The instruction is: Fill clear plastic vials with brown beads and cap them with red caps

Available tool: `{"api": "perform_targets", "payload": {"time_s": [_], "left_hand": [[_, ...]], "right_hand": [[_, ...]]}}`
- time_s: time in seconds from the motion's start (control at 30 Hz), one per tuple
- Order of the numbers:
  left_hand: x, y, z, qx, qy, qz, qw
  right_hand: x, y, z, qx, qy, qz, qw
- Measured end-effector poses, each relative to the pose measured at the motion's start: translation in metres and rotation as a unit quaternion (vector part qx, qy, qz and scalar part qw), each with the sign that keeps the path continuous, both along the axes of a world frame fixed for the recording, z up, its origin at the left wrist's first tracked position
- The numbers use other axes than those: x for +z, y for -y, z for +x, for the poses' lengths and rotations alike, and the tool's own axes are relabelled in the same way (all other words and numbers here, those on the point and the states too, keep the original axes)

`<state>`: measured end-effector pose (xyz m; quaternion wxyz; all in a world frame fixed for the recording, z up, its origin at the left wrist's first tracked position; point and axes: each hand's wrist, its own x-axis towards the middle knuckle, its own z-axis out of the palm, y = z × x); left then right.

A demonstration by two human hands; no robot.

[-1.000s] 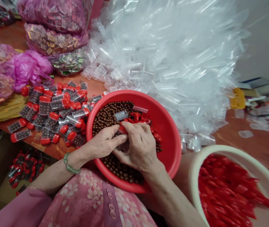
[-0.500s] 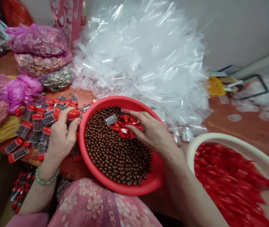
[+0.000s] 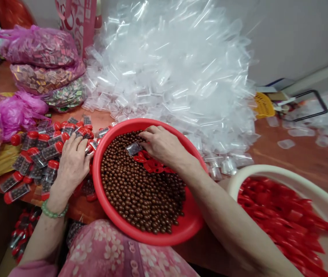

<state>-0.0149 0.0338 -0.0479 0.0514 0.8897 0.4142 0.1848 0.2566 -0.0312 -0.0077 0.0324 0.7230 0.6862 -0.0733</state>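
Note:
A red basin (image 3: 191, 227) holds many brown balls (image 3: 141, 192), several red caps (image 3: 152, 164) and a small clear container (image 3: 134, 149). Over the back of the basin, my right hand (image 3: 161, 144) is closed, its fingertips beside the clear container; what it grips, if anything, is hidden. Left of the rim, my left hand (image 3: 74, 161) rests on the pile of filled containers with red caps (image 3: 38, 157), fingers apart and pointing forward. A green bead bracelet (image 3: 54, 213) circles the left wrist.
A large heap of clear empty containers (image 3: 175, 69) lies behind the basin. On the right stands a cream tub (image 3: 256, 169) of red caps. Pink bags (image 3: 39, 46) sit at the back left, a yellow basket (image 3: 263, 105) at the back right. Below left, an open box holds more capped containers.
My left hand has let go of a red-capped container and lowered onto the pile. My right hand has moved left from the red caps towards the clear container.

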Motion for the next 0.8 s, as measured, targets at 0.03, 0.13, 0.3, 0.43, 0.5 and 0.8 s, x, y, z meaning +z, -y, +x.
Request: {"api": "perform_targets", "payload": {"time_s": [0.03,0.13,0.3,0.43,0.5,0.8], "left_hand": [[-0.001,0.0,0.0,-0.004,0.013,0.0,1.0],[-0.002,0.0,-0.001,-0.012,0.059,0.004,0.998],[0.012,0.013,0.004,-0.036,0.147,0.011,0.988],[0.027,0.034,0.015,-0.079,0.198,0.015,0.977],[0.03,0.044,0.021,-0.106,0.209,0.005,0.972],[0.006,0.057,0.037,-0.148,0.188,-0.001,0.971]], "right_hand": [[-0.001,0.0,-0.005,0.013,-0.004,-0.011,1.0],[-0.008,-0.001,-0.018,0.013,0.014,-0.044,0.999],[-0.023,-0.002,-0.022,-0.005,-0.003,-0.034,0.999],[-0.022,0.003,-0.016,-0.002,-0.108,0.022,0.994],[-0.02,0.004,-0.014,-0.015,-0.196,0.078,0.977],[-0.042,-0.013,-0.026,-0.138,-0.291,0.124,0.939]]}}
